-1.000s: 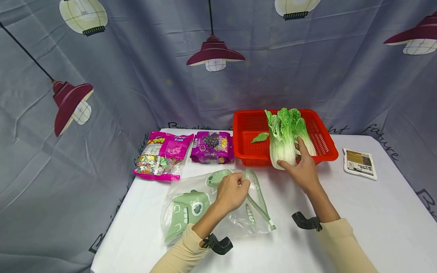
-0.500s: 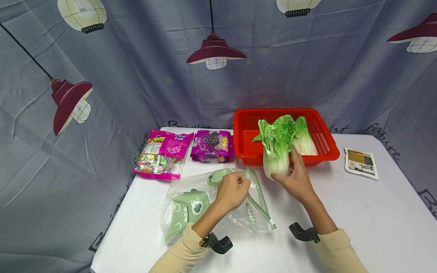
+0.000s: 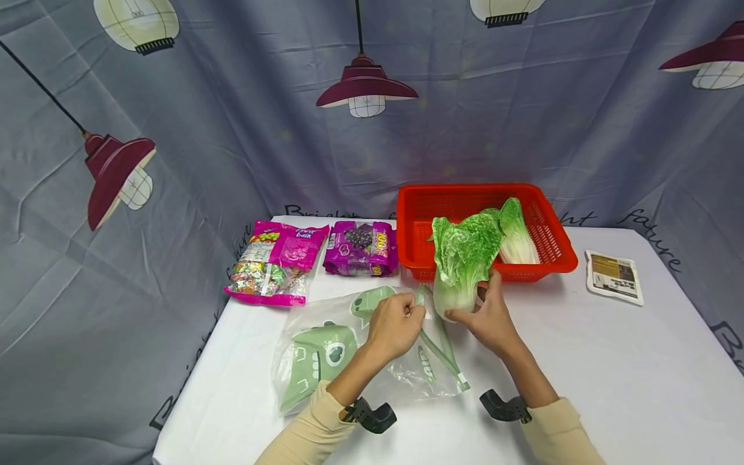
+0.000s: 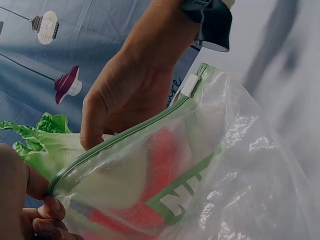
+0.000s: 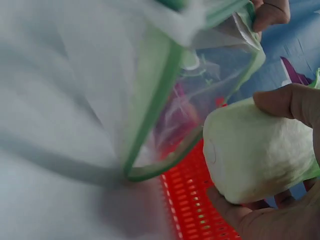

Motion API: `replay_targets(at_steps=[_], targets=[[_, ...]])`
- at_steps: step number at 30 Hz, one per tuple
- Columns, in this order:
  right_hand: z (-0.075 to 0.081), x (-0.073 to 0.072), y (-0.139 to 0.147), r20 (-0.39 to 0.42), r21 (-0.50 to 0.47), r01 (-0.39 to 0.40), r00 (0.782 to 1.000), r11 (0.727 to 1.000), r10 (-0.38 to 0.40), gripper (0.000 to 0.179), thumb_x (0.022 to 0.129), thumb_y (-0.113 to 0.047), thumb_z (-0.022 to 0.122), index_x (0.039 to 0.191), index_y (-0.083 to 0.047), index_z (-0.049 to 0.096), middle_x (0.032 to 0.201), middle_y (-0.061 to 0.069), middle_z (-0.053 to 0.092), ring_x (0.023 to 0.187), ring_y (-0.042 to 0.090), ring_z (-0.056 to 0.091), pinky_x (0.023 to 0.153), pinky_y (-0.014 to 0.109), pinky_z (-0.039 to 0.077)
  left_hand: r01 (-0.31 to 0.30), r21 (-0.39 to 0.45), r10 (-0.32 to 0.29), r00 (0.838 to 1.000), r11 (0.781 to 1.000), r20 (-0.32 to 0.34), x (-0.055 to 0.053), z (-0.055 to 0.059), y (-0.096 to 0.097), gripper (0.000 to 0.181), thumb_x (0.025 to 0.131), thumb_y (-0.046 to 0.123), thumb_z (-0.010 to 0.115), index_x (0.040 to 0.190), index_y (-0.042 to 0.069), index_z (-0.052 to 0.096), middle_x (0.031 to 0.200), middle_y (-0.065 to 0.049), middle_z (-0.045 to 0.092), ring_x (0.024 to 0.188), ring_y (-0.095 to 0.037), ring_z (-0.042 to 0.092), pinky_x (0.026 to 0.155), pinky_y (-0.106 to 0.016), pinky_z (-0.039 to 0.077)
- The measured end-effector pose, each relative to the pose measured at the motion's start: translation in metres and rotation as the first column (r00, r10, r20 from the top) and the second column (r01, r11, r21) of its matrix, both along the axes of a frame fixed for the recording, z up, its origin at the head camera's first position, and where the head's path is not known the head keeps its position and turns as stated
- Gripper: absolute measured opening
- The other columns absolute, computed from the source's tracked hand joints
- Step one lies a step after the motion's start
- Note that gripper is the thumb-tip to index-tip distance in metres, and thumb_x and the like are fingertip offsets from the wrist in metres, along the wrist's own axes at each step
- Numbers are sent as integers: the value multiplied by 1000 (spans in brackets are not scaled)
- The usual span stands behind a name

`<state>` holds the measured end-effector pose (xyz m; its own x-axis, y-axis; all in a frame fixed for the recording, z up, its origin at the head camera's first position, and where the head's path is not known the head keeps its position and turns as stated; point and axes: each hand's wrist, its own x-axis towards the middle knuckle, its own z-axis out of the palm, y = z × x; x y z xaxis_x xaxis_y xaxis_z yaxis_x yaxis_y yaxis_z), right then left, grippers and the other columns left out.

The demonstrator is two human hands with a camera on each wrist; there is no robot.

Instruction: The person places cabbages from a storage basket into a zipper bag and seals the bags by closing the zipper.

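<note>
My left hand (image 3: 398, 326) pinches the green-edged rim of a clear zip bag (image 3: 372, 381) printed with a green cartoon creature. In the left wrist view, thumb and fingers grip the zip edge (image 4: 107, 142). A head of napa cabbage (image 3: 465, 258) is in my right hand (image 3: 485, 316), which grips it round its pale base, leaves pointing up and away. Seen from the right wrist, the cabbage's cut end (image 5: 215, 152) is beside the bag's parted mouth (image 5: 165, 170). A white slider (image 3: 463, 380) sits at the near end of the zip.
Behind stands a red plastic basket (image 3: 558, 252) with another cabbage (image 3: 517, 239) in it. To its left lie a purple grape-printed pack (image 3: 360, 248) and a pink candy bag (image 3: 276, 265). A small white-edged pouch (image 3: 614, 278) lies at the right. A printed curtain (image 3: 494, 129) hangs behind the table.
My right hand has lifted the cabbage out of the basket and brought it left and nearer, to the bag's opening. The left hand has stayed in place on the bag's rim.
</note>
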<state>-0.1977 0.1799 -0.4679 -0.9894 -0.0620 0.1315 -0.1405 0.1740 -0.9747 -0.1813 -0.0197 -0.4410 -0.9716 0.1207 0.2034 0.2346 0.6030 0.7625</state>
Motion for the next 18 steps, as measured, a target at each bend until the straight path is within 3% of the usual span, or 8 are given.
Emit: replay_targets(at_steps=[2,5,9,13,18], targets=[[-2,1,-2,8,-19,-9,1000,1000,9,102,73,0,81,146,-10,10,139,26,34,130,39,39,106,52,34,0,8,0,1000,1000,0,0,0,0,25,79,17,52,55,18,43,51,7,33,50,-9,37,44,-27,26],[-6,3,-3,3,-45,-23,1000,999,23,100,75,-2,81,146,-11,11,137,24,35,127,36,44,100,35,43,0,18,0,1000,1000,-1,0,-1,0,26,79,17,52,55,17,43,50,7,33,50,-10,37,44,-27,26],[-10,6,-4,-12,-76,-16,1000,997,15,99,77,-2,81,147,-12,12,136,22,36,124,35,46,89,20,46,-4,21,4,1000,1000,-3,0,-1,-1,26,79,17,52,55,18,43,50,7,33,50,-10,38,43,-27,27],[-15,10,-5,-1,-60,29,1000,998,-29,97,77,-5,81,147,-12,15,133,23,38,121,35,46,88,22,48,-5,27,5,1000,1000,-4,-1,-1,-2,26,79,16,52,55,18,43,50,7,33,50,-9,38,43,-27,27],[-22,13,-5,-19,28,101,995,994,-101,88,77,-13,82,143,-9,24,125,20,46,108,27,49,83,28,44,-13,27,13,1000,1000,-1,0,-3,-3,26,80,16,52,55,18,44,50,7,32,50,-9,37,43,-26,26]])
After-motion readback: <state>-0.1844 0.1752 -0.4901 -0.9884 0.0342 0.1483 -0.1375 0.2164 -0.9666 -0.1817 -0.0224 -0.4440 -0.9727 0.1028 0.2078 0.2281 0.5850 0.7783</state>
